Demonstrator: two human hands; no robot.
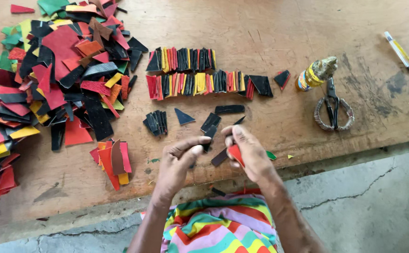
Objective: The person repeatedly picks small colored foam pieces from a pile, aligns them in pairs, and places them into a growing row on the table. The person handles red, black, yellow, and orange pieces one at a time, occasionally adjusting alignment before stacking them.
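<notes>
1. Two hands meet over the table (270, 28) edge: my left hand (178, 164) pinches a black strip (208, 138) between thumb and fingers.
2. My right hand (247, 152) has its fingers closed on a red piece (235, 153).
3. Sorted rows (204, 77) lie just beyond; a scrap pile (59, 70) sits far left.
4. Scissors (333, 105) and a bottle (314, 73) rest to the right.

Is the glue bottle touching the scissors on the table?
Cannot tell. In the head view, the glue bottle sits right at the scissors tips, with no plain gap or contact visible.
</notes>
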